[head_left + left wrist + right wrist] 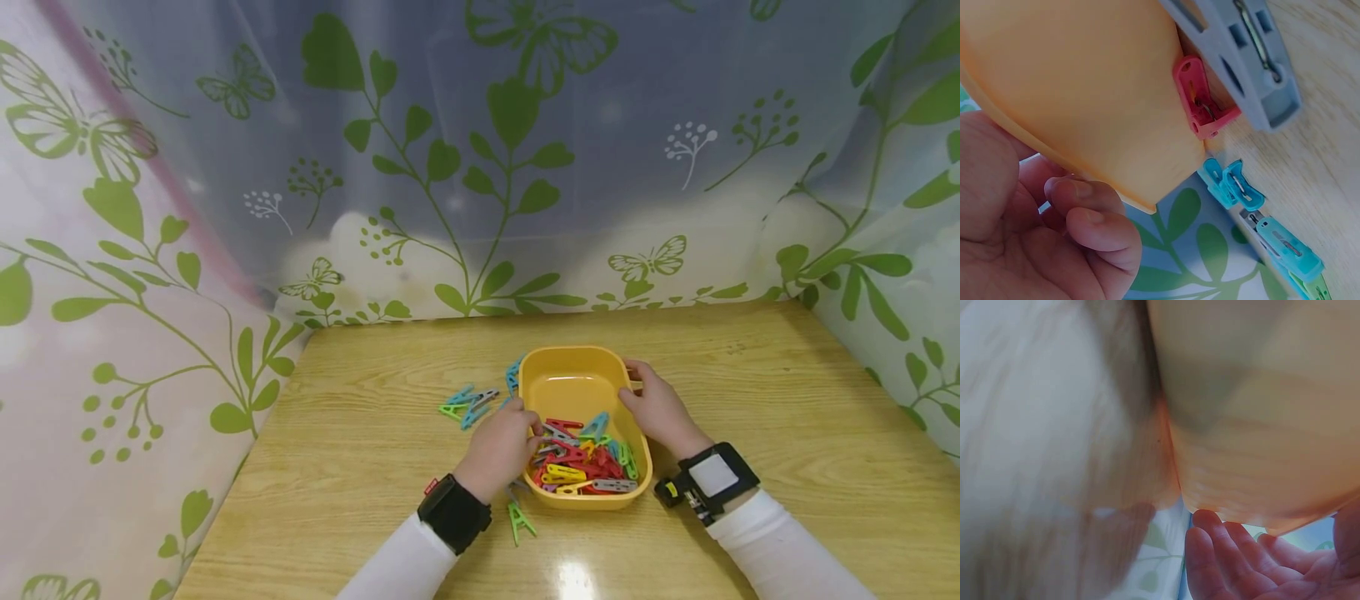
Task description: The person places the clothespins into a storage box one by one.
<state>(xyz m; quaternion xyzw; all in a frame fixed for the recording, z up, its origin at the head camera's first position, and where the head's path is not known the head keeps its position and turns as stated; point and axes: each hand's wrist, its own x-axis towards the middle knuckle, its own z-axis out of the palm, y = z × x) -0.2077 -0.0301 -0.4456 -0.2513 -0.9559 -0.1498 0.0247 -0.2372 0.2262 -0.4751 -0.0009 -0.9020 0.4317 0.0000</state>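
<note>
A yellow plastic tub (573, 502) stands on the table, with a pile of mixed-colour clothespins (585, 458) gathered toward its near end. At its left side my left hand (498, 446) grips the rim, fingers curled by the edge in the left wrist view. My right hand (660, 410) holds the opposite rim, thumb over the edge and fingers along the outside wall. In the left wrist view, a grey clothespin (1260, 69), a red clothespin (1200, 103) and a blue clothespin (1233, 182) lie near the tub's outer wall (1085, 94).
Several blue, green and grey clothespins (468, 406) lie left of the tub on the wooden table (330, 433). A green clothespin (520, 523) is near its front left corner. Patterned curtains (480, 208) rise behind and on both sides.
</note>
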